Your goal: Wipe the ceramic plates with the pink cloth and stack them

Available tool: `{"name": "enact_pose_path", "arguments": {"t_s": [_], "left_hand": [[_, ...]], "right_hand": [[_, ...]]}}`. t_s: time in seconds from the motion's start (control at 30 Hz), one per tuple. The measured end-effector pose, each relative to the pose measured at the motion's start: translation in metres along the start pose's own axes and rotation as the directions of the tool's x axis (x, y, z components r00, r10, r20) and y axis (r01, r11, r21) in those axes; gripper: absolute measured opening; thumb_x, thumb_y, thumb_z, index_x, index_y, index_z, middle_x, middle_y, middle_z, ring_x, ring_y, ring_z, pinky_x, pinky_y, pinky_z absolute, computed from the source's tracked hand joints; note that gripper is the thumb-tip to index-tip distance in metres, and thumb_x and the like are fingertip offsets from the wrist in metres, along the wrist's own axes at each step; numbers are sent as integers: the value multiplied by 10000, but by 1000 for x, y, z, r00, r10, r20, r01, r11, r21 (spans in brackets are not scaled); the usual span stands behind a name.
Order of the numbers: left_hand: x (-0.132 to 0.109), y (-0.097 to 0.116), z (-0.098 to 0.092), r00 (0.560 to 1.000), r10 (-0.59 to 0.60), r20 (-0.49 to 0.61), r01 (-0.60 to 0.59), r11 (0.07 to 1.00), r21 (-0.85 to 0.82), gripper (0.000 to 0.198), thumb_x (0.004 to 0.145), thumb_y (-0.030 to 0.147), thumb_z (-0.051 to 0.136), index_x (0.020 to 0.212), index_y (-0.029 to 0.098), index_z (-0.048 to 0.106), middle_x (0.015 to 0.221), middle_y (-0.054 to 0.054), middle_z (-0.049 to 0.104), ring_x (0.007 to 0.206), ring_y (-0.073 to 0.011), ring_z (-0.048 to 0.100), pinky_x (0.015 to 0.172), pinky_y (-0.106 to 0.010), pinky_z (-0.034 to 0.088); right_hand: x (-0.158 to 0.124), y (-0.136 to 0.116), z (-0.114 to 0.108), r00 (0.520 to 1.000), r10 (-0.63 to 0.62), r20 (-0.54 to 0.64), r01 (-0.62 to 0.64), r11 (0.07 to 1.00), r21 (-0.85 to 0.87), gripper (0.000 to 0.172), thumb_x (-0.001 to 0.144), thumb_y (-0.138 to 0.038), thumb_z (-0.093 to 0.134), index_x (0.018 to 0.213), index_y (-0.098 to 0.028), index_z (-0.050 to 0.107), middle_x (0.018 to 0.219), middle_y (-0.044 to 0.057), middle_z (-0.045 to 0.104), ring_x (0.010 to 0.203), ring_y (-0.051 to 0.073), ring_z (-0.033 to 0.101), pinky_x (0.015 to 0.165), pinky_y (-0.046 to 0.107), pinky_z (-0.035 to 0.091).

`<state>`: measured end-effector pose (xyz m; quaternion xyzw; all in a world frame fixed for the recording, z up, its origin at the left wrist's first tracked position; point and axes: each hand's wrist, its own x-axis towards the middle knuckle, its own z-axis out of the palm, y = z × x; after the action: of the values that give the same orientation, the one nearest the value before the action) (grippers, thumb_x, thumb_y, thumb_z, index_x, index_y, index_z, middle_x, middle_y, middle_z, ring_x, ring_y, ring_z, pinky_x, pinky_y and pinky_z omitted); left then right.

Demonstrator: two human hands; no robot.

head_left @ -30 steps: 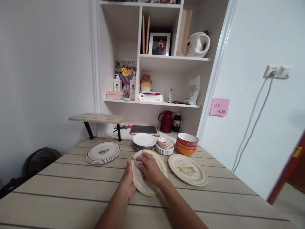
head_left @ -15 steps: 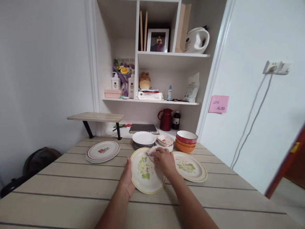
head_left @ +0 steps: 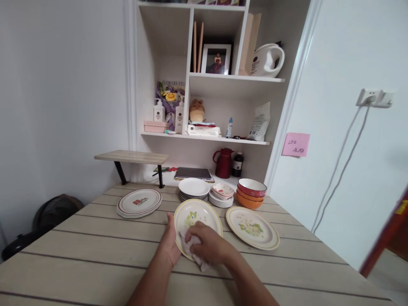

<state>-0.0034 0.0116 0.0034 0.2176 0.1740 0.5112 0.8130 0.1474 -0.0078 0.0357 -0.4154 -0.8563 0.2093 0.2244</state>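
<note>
A cream plate (head_left: 207,211) with a yellow rim and green leaf print is tilted up above the table. My left hand (head_left: 170,242) grips its left edge, thumb up along the rim and fingers hidden underneath. In my right hand (head_left: 208,242) a pale pinkish cloth (head_left: 193,246) is bunched, pressed on the plate's lower left part. Part of the cloth hangs over the near rim. A larger oval plate (head_left: 253,228) with a matching pattern lies flat to the right.
Behind the plate stand a stack of round plates (head_left: 194,187), small dishes (head_left: 223,191) and stacked bowls (head_left: 250,195). Red-rimmed plates (head_left: 139,202) lie at left, near a small raised shelf (head_left: 132,156). A red jug (head_left: 224,163) stands at the back.
My right hand has moved the cloth from the plate's upper right rim down to its lower left part. My left hand keeps its hold. The view has tilted slightly upward.
</note>
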Motion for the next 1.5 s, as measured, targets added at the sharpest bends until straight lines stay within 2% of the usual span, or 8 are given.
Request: {"name": "enact_pose_path", "arguments": {"t_s": [0.17, 0.27, 0.4, 0.67, 0.87, 1.03, 1.23, 1.5], "left_hand": [[-3, -3, 6, 998, 31, -53, -29, 999, 41, 716, 852, 651, 390, 1380, 178, 489, 1195, -164, 685, 1134, -313, 624, 1000, -476, 437], [-2, -5, 8, 1000, 29, -8, -29, 1000, 4, 680, 871, 611, 399, 1390, 178, 476, 1216, -166, 675, 1158, -309, 610, 1020, -473, 421], [0, -6, 7, 996, 84, 9, -83, 996, -36, 660, 892, 559, 408, 1413, 158, 451, 1266, -172, 644, 1224, -307, 561, 1077, -475, 367], [0, -6, 3, 981, 169, -100, -172, 985, -30, 692, 882, 573, 423, 1430, 149, 432, 1265, -173, 642, 1237, -311, 550, 1094, -483, 347], [-1, -2, -2, 998, 46, -46, -47, 999, -3, 766, 846, 669, 388, 1363, 118, 512, 1175, -187, 690, 1143, -326, 618, 1042, -485, 405], [-5, -1, 5, 999, -17, -38, 18, 999, 34, 721, 838, 661, 422, 1322, 140, 547, 1143, -175, 706, 1096, -313, 646, 992, -462, 448], [-4, -4, 12, 999, -14, -33, 16, 998, 57, 693, 863, 635, 386, 1359, 168, 514, 1218, -164, 675, 1188, -307, 591, 1025, -466, 421], [4, -2, -3, 986, 134, -101, -139, 989, -47, 674, 887, 560, 432, 1441, 177, 413, 1268, -166, 644, 1223, -316, 562, 1070, -507, 373]], "right_hand": [[32, -4, 17, 950, 42, -308, -47, 999, -10, 319, 805, -137, 557, 1082, -268, 646, 1059, 32, 536, 962, 171, 552, 824, 259, 412], [43, 4, 9, 926, 5, -378, -70, 985, -158, 316, 848, -171, 552, 1119, -297, 656, 1104, 44, 565, 1057, 212, 507, 898, 311, 372], [35, 26, -11, 900, 120, -419, -269, 909, -317, 323, 866, -255, 579, 1167, -355, 641, 1218, 42, 564, 1126, 257, 463, 928, 380, 323], [-4, 35, -26, 871, 427, -245, -489, 804, -338, 309, 832, -273, 535, 1133, -255, 604, 1117, 76, 576, 875, 198, 597, 674, 278, 363], [-7, -8, -1, 995, 100, 19, -94, 973, -209, 309, 744, -202, 575, 1048, -247, 596, 1033, 28, 576, 878, 177, 571, 732, 264, 370], [18, -19, 12, 978, -33, -208, -10, 979, -203, 275, 832, -215, 557, 1099, -270, 589, 1106, 35, 549, 1017, 201, 518, 841, 305, 350], [33, 9, -6, 900, 104, -424, -292, 866, -407, 335, 925, -332, 499, 1255, -371, 546, 1287, 50, 523, 1160, 266, 438, 959, 417, 283], [-2, 31, -23, 899, 347, -269, -434, 790, -434, 314, 850, -274, 535, 1149, -277, 626, 1166, 87, 571, 1103, 271, 517, 852, 358, 367]]}}
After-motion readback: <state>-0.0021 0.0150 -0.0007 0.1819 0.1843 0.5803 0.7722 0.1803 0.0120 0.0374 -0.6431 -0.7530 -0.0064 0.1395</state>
